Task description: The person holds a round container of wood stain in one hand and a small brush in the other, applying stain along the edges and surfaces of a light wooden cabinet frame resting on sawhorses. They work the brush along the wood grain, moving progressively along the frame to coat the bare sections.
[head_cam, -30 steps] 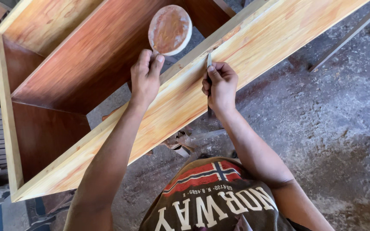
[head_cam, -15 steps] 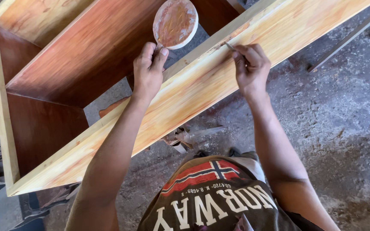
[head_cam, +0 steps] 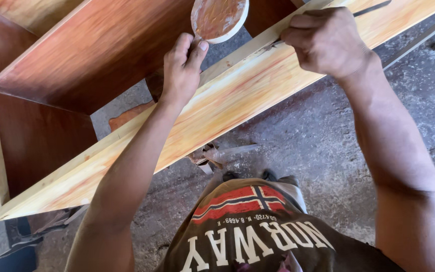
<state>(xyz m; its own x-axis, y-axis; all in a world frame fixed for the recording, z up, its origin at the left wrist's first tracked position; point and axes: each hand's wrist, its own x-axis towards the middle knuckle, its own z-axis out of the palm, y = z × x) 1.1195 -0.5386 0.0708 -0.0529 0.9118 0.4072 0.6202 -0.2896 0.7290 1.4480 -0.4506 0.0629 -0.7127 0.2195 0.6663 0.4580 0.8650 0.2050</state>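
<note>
Right hand [head_cam: 328, 43] slid farther along plank edge [head_cam: 237, 95], grip closed on thin blade [head_cam: 371, 8], left hand [head_cam: 182, 68] pinching round lid [head_cam: 219, 19]

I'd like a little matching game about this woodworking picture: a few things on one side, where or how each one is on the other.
Things:
1. left hand
2. right hand
3. round lid
4. floor

States:
A. grey and dusty
B. smeared with reddish-brown paste
C. pinching the lid's rim
D. pressing a thin blade on the pale board edge

Pairs: 1-C, 2-D, 3-B, 4-A
</note>
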